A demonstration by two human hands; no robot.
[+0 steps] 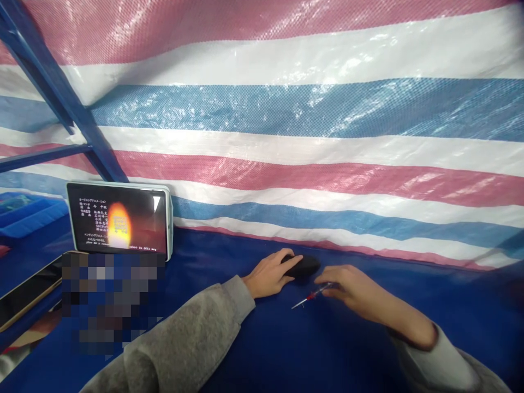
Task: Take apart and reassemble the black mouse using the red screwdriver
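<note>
My left hand rests around the left end of a black computer mouse on the blue tabletop. Its fingers lie over the mouse's top and its thumb is by the near side. Just right of the mouse, my right hand has its fingers closed round the handle of a small screwdriver. The tool has a red collar and a thin metal shaft pointing down and left, its tip close to the table and apart from the mouse. Most of the handle is hidden in the fingers.
A tablet showing a video leans upright at the left. Beside it lie a phone and a blurred-out patch. A blue plastic tray stands farther left, under a blue metal frame. Striped plastic sheeting hangs behind the blue table.
</note>
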